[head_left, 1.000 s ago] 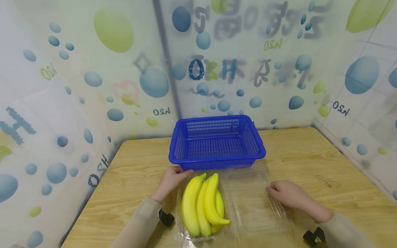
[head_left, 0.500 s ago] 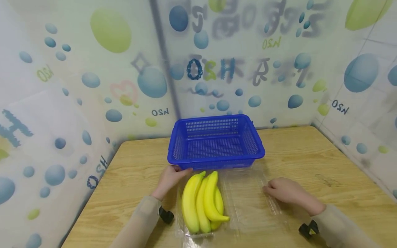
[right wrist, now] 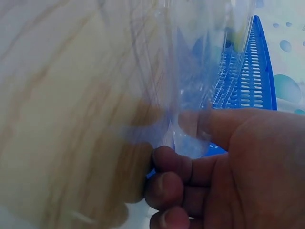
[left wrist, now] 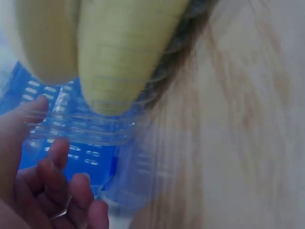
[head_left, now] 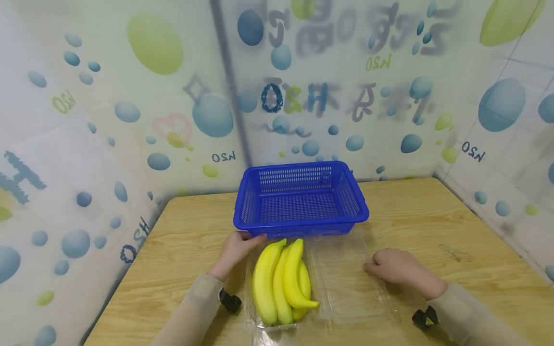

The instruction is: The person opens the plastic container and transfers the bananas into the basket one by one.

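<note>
A clear plastic clamshell container [head_left: 263, 328] lies unfolded on the table, and a bunch of yellow bananas [head_left: 265, 286] fills its left half. My left hand [head_left: 235, 251] pinches the far left corner of that half, thumb over the rim. In the left wrist view the thumb meets the plastic while the fingers curl below it, close to the banana tips [left wrist: 112, 102]. To the right, my right hand [head_left: 396, 266] holds the outer edge of the clear lid [head_left: 348, 288]. The right wrist view has the lid edge [right wrist: 190, 62] between thumb and curled fingers.
A blue perforated basket [head_left: 298, 222] stands just behind the clamshell, with nothing in it. The wooden table [head_left: 437, 216] runs back to a wall [head_left: 182, 96] printed with blue and green bubbles. More wall closes in on both sides.
My right hand has shifted slightly left, bringing the lid's edge inward with it. The left hand keeps its place at the corner, and the bananas lie as before.
</note>
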`<state>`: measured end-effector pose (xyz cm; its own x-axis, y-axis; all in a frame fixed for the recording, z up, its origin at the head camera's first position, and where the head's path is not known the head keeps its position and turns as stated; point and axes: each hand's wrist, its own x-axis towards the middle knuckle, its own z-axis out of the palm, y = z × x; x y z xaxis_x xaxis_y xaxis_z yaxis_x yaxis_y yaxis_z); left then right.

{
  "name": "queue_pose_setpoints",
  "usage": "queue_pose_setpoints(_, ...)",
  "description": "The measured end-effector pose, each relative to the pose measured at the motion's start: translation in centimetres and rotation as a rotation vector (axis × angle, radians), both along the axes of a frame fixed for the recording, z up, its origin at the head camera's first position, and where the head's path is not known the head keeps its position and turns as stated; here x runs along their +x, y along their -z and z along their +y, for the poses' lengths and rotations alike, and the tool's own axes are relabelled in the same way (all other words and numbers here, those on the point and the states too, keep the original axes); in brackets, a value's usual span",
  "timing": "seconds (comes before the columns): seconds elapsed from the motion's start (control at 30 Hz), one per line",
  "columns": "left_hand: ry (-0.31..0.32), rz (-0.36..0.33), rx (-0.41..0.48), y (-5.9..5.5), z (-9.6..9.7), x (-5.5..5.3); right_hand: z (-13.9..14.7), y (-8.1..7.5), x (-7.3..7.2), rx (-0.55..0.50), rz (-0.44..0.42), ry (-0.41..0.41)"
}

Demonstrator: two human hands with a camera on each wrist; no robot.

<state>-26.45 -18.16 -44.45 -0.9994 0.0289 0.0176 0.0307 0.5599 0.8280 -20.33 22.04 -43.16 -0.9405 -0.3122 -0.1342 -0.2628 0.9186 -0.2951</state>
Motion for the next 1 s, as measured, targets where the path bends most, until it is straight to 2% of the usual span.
queue_pose_setpoints(0.1,0.006,0.003,0.046,-0.1,-0.3,0.4,0.0,0.0,0.0,0.002,0.012,0.0)
queue_pose_setpoints(0.23,0.01,-0.038,0.139,-0.5,-0.5,1.4,0.3,-0.3,-0.1,-0.019,0.021,0.017)
queue_pose_setpoints(0.43,0.015,-0.14,0.286,0.0,-0.7,2.5,0.1,-2.3,-0.7,-0.066,0.072,0.008)
queue_pose_setpoints(0.53,0.026,-0.172,0.384,0.3,-0.8,2.9,-0.7,-3.9,-0.7,-0.089,0.104,-0.024)
queue_pose_setpoints(0.77,0.079,-0.249,0.626,1.3,-1.2,3.5,-4.3,-6.9,-0.3,-0.141,0.18,-0.183)
queue_pose_setpoints(1.0,0.172,-0.237,0.701,2.1,-1.7,4.0,-7.4,-8.1,0.3,-0.2,0.247,-0.302)
